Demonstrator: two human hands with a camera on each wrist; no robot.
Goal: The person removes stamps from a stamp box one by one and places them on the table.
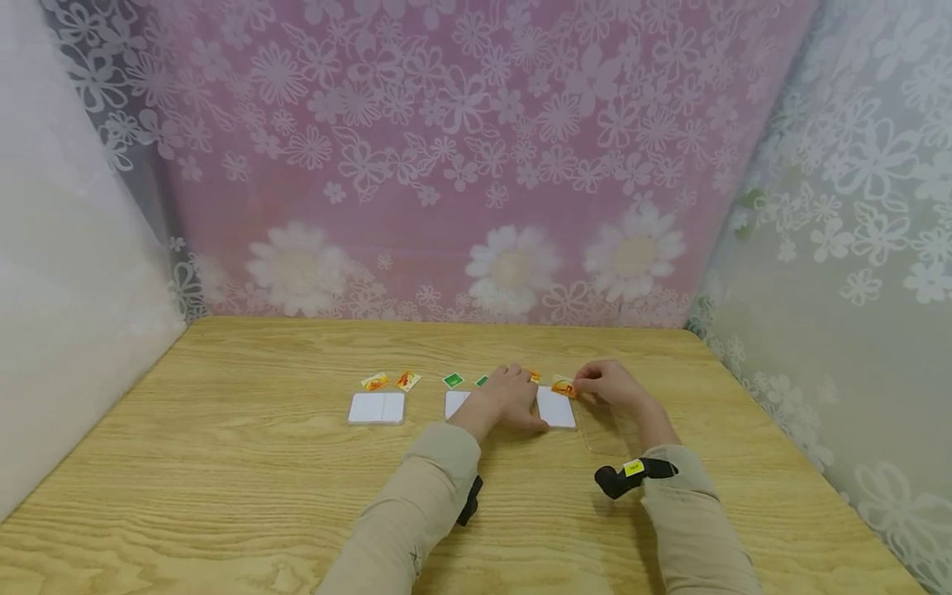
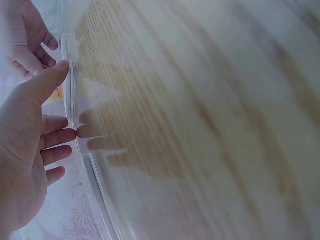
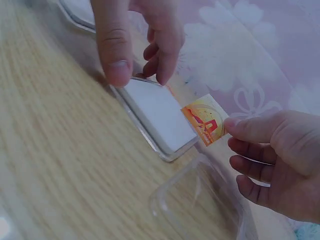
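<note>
My right hand pinches a small orange and yellow stamp with serrated edges between thumb and fingers. The stamp is at the far right corner of a clear case with a white pad. My left hand spans that case's left side, its thumb touching the near left corner and its fingers extended toward the far edge. In the left wrist view the left fingers look fairly straight and spread. A clear plastic lid lies to the right of the case, below the right hand.
Another white-padded case lies at the left, and a third case is partly hidden by my left arm. Behind them lie orange stamps and green stamps. A floral curtain stands beyond the wooden table.
</note>
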